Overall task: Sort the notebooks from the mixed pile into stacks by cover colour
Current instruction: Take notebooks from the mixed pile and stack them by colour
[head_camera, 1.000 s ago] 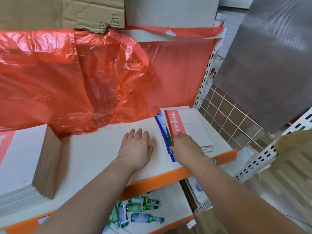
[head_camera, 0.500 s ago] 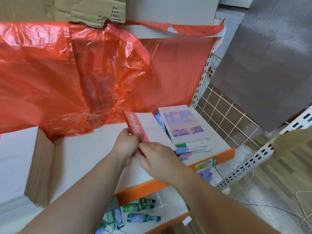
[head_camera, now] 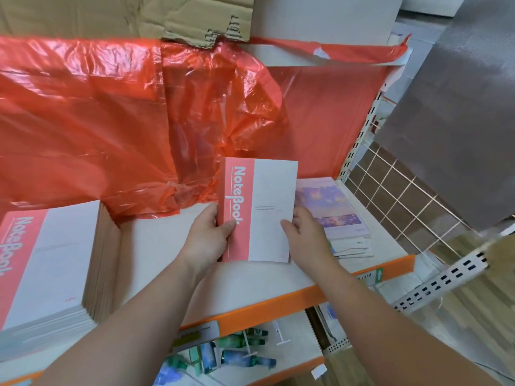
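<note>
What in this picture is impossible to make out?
Head view: covers lower in the mixed pile, hidden under the purple-covered notebook.
Head view: the left stack, its far side cut off by the frame edge.
Head view: small print on the held notebook, too small to read.

Just the one view here, off my head: wide-angle, looking forward and down, close over the shelf [head_camera: 156, 243], lower shelf [head_camera: 295, 327] and floor [head_camera: 473, 319] at the edges.
</note>
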Available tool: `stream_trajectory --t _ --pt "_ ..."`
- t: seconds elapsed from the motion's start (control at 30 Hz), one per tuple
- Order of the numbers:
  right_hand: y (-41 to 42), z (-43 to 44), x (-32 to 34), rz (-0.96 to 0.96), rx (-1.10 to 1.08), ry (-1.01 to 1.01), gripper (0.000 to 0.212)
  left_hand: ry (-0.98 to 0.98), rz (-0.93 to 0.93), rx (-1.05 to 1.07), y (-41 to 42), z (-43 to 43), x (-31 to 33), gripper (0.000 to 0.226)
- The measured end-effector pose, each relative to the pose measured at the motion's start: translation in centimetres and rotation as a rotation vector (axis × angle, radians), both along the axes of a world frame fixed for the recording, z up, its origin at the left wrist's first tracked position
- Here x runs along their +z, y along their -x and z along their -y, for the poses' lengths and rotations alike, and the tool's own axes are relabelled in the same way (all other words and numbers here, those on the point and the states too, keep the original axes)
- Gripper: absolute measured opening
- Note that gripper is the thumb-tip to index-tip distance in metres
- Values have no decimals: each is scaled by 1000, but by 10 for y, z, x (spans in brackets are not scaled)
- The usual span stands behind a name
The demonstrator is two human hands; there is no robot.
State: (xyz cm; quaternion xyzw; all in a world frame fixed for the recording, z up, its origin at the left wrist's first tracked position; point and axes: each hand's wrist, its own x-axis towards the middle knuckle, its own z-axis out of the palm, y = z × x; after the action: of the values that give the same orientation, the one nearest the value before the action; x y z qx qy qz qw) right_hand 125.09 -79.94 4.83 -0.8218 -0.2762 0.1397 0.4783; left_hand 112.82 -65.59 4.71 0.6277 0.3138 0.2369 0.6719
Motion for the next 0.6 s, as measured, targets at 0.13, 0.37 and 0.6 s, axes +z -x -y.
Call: stream_trajectory --t 0.13,0.37,0.6 --pt "5 -10 -4 68 38 -63 15 -216 -16 47 9 -8 5 22" --pt "9 -7 -36 121 115 178 34 -539 -339 78 24 -6 -12 19" --pt "9 -1 -37 150 89 195 26 -600 -416 46 29 1 -17 20"
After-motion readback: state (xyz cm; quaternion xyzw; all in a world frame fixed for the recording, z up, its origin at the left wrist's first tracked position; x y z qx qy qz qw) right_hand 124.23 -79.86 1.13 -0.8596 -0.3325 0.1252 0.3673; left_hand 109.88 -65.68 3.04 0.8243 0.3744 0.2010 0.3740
